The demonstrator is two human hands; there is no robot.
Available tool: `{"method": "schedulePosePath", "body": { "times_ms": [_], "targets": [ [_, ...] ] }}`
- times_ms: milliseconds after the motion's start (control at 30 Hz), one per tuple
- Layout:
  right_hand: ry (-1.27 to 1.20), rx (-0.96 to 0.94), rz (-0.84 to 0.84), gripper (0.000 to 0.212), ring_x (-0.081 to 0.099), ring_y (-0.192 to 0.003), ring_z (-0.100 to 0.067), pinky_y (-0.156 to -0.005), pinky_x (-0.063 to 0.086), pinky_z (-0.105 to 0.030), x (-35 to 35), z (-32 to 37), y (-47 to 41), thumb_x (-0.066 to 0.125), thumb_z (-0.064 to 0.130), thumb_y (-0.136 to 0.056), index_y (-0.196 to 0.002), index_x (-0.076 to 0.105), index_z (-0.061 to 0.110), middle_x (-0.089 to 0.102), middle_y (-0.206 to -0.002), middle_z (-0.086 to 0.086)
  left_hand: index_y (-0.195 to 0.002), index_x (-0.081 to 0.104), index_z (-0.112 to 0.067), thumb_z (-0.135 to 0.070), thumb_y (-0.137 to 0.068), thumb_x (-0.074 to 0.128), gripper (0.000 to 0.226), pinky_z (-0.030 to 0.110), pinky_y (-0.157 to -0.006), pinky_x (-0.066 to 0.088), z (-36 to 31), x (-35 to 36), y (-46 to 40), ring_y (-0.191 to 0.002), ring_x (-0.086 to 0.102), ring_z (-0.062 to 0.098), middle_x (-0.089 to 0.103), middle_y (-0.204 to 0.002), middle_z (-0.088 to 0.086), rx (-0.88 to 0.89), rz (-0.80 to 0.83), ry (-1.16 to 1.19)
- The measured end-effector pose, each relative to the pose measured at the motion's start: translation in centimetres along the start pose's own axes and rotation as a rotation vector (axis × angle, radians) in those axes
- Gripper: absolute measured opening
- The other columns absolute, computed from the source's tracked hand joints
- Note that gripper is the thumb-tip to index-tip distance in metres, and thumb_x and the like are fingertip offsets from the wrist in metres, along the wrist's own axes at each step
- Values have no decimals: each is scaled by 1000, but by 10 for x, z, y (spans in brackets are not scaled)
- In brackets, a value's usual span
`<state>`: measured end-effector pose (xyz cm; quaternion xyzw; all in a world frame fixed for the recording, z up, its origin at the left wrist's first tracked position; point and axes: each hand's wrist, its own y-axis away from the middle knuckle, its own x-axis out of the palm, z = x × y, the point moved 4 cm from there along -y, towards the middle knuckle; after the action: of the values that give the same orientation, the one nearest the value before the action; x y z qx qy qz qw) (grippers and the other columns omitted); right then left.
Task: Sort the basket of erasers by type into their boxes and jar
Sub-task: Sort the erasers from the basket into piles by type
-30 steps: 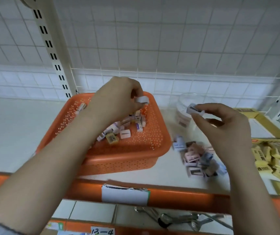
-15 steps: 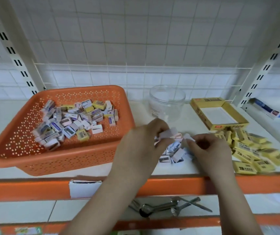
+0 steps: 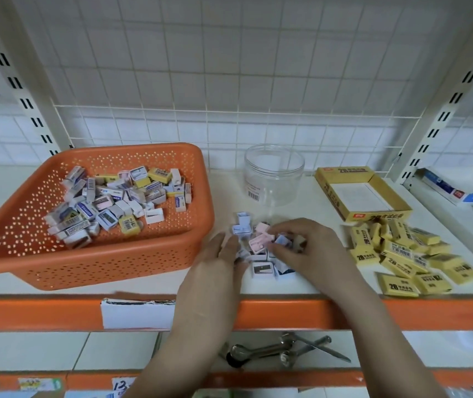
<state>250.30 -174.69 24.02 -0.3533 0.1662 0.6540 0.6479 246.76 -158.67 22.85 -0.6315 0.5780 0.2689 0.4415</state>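
An orange basket (image 3: 120,152) on the shelf's left holds several mixed small erasers (image 3: 114,202). To its right lies a small pile of pastel erasers (image 3: 259,243) on the shelf. My left hand (image 3: 218,265) rests at the pile's left edge with straight fingers and holds nothing. My right hand (image 3: 309,248) curls over the pile's right side and pinches a small blue eraser (image 3: 282,241). Behind the pile stands an empty clear jar (image 3: 274,179). An open yellow box (image 3: 327,193) sits at the right, with loose yellow erasers (image 3: 401,259) in front of it.
The shelf's orange front rail (image 3: 286,314) runs below the hands and bears a white label (image 3: 137,314). Metal tools (image 3: 281,351) lie on the lower shelf. Blue and white boxes (image 3: 453,192) sit on the neighbouring shelf at far right. A wire grid backs the shelf.
Both hands have come from the basket down to the small pile. My left hand has let go of its eraser and now lies flat beside the pile.
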Motion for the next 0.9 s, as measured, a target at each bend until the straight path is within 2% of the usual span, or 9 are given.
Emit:
{"method": "schedulePosePath", "body": {
  "times_ms": [100, 233, 300, 367, 467, 533, 633, 733, 900],
  "targets": [
    [73, 30, -6, 15, 57, -82, 2, -68, 38, 1, 5, -5, -22, 70, 18, -83, -97, 73, 19, 60, -87, 14, -116, 62, -29, -29, -93, 54, 25, 29, -71, 52, -2, -16, 8, -94, 63, 17, 63, -112, -8, 99, -66, 55],
    [217, 22, 10, 13, 63, -79, -14, -75, 52, -28, 6, -3, -51, 63, 17, -86, -95, 72, 17, 71, -93, -1, -102, 71, -25, -22, -88, 58, 19, 31, -64, 56, -12, -42, 3, -78, 66, 11, 70, -93, -8, 220, -107, 111],
    [231, -35, -44, 11, 64, -80, -16, -76, 52, -31, 1, 5, -60, 61, 15, -86, -90, 72, 16, 71, -89, 0, -100, 72, -24, -24, -88, 55, 20, 29, -62, 57, -15, -56, -4, -74, 65, 7, 71, -89, -9, 250, -100, 154],
    [175, -94, -115, 11, 63, -76, -12, -74, 51, -26, -8, 19, -66, 60, 13, -85, -84, 71, 17, 70, -82, 3, -98, 73, -24, -23, -89, 57, 18, 23, -61, 56, -14, -70, -11, -69, 63, 3, 71, -85, -10, 260, -113, 167],
    [66, -156, -139, 12, 60, -68, -3, -68, 45, -13, -14, 45, -74, 60, 13, -86, -80, 68, 20, 66, -75, 8, -97, 73, -27, -26, -88, 56, 19, 13, -64, 50, -3, -95, -21, -76, 61, -1, 65, -76, -20, 192, -149, 196],
    [52, -197, -127, 12, 61, -69, -4, -70, 46, -14, -10, 64, -82, 60, 13, -85, -80, 69, 19, 67, -76, 8, -96, 72, -29, -25, -87, 57, 18, 11, -69, 47, 14, -109, -32, -77, 61, -2, 63, -77, -22, 128, -133, 177],
    [119, -262, -8, 11, 60, -76, -5, -78, 49, -21, 7, 91, -97, 61, 17, -86, -87, 72, 18, 68, -83, 6, -96, 72, -28, -26, -88, 59, 16, 27, -80, 50, 44, -124, -52, -82, 64, 7, 70, -87, -10, 87, -61, 37],
    [214, -320, 158, 13, 60, -80, -7, -82, 51, -29, 33, 113, -114, 62, 19, -85, -93, 72, 17, 69, -89, 4, -100, 71, -27, -31, -89, 59, 18, 31, -81, 51, 81, -132, -74, -87, 63, 14, 70, -95, -4, 24, 68, -150],
    [612, -427, 313, 24, 60, -96, -16, -79, 52, -34, 83, 133, -143, 62, 19, -84, -107, 67, 17, 65, -107, 1, -106, 70, -28, -28, -89, 56, 21, 29, -82, 48, 130, -135, -103, -94, 61, 16, 67, -108, -3, -22, 289, -390]
  ]
}}
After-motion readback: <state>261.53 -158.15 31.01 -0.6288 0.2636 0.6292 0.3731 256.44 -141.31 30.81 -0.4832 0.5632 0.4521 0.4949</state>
